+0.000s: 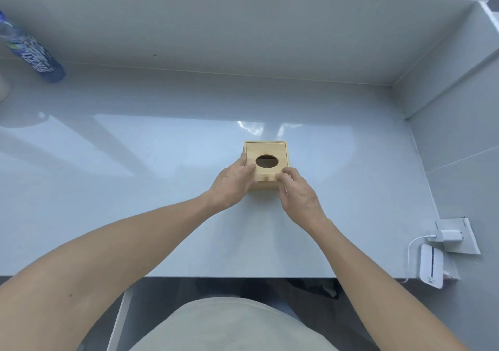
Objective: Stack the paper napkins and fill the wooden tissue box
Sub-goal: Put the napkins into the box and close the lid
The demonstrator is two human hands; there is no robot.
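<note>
Landmark: wooden tissue box (267, 163), square, upright on the pale surface (162, 161), a little right of the surface's middle.
Lid: sliding top panel with an oval opening (267, 161); a small notch shows at its near edge, between the two hands.
Contents: the opening looks dark; no paper shows through it, and no napkins are visible anywhere on the surface.
Left hand (232, 181): at the box's near-left corner, fingers loosely curved, thumb laid on the top just left of the oval; it steadies the box without clamping it.
Right hand (295, 188): at the box's near-right corner, fingers (286, 175) curled together onto the lid's near edge; whether they pinch it cannot be told.
Key relation: the box lies directly ahead of both hands, in contact with each; neither is clearly nearer. The lid's travel appears to run toward and away from the person.
Judged step: opening or seating the lid; which one is uncertain.
Other things: a plastic bottle (32, 50) far left of the box; a charger (449, 236) and a white device (431, 265) to the box's near right.
</note>
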